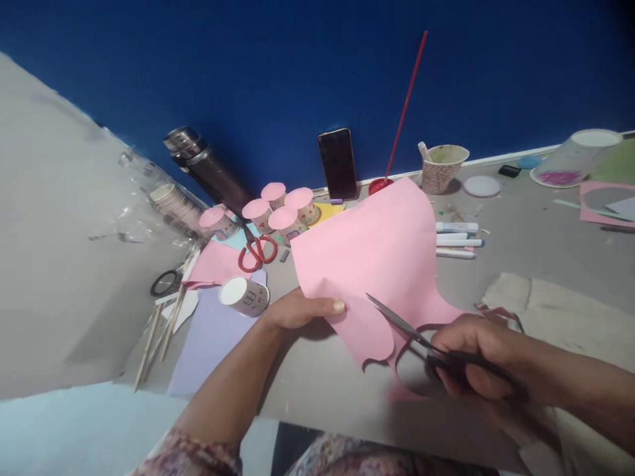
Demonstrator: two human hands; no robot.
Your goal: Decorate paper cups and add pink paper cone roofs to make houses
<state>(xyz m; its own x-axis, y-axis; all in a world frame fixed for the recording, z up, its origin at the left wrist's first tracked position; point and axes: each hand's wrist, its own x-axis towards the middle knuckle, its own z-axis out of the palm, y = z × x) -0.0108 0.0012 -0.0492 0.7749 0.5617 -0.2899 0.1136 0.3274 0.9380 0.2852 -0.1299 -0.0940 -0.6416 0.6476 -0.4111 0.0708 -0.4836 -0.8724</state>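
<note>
My left hand (307,309) grips a large sheet of pink paper (372,251) at its left edge, thumb on top and fingers hidden behind. In my right hand (476,350) is a pair of black-handled scissors (404,325), fingers wrapped round the loops. The upper blade lies across the front of the sheet, pointing up and left. A curved cut leaves a rounded flap at the bottom of the paper, and a thin, curved offcut hangs from its lower right. Left of my left hand a paper cup (244,295) with drawn windows and flowers lies on its side.
Several decorated cups topped with pink discs (284,217) stand at the back left, beside red-handled scissors (256,254). Behind are a dark flask (211,168) and a phone (337,164) leaning on the blue wall. Markers (459,242) lie right of the sheet, near a beige cloth (560,317).
</note>
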